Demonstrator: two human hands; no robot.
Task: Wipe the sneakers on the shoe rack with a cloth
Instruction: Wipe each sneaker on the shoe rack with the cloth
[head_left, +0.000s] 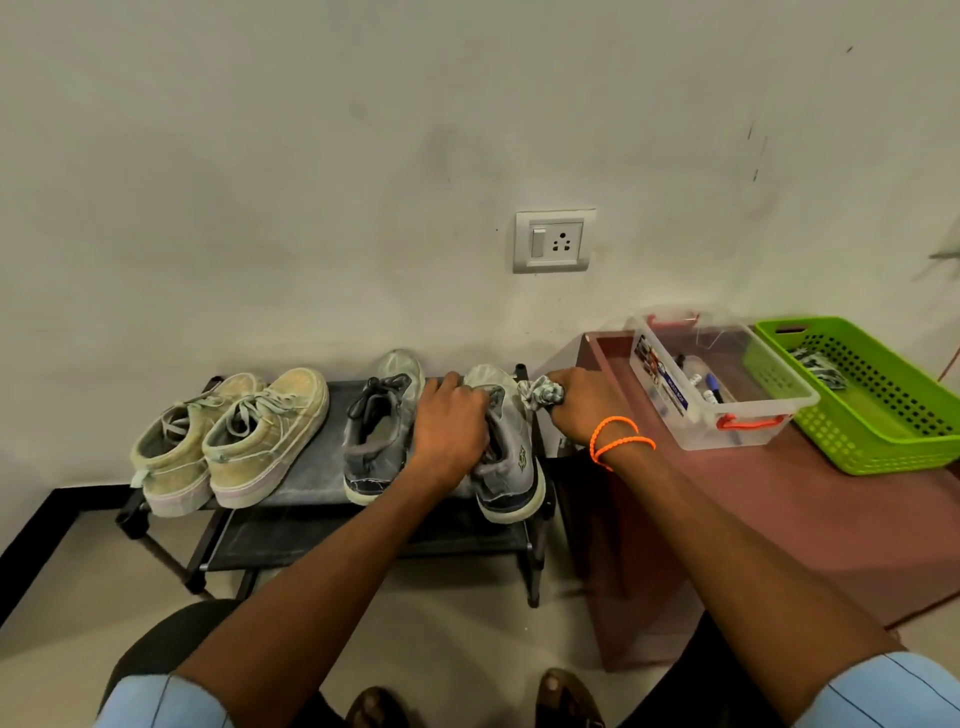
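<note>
head view: only one camera, looking down over both my forearms.
left hand: fingers curled over the collar and tongue of the right grey sneaker, holding it steady on the shoe rack.
right hand: fingers bunched tight round the cloth; a wad of it stuck out past my thumb side.
cloth contact: the wad sat against the outer side of that sneaker near the toe end; I could not tell how hard it pressed.
sneaker axis: ran away from me, heel toward me at the rack's front edge, toe at the wall.
key relation: shoe lay directly left of my right fingers and under my left ones, so the stroke would run along its long axis, toe back to heel, I judged.
nearer hand: both on it; the right had the cloth, so it wiped while the left braced.
left grey sneaker: just left of my left hand, same heading, not touched.
beige pair: well to the left of both hands, side by side on the same shelf, not touched.
right of my right hand: clear box with pens, then green basket holding another patterned rag, both on a red-brown surface.
progress guess: on the first side of one shoe, three more to go.
risk: heel overhung the rack edge, a hard pull could tip it off.
</note>
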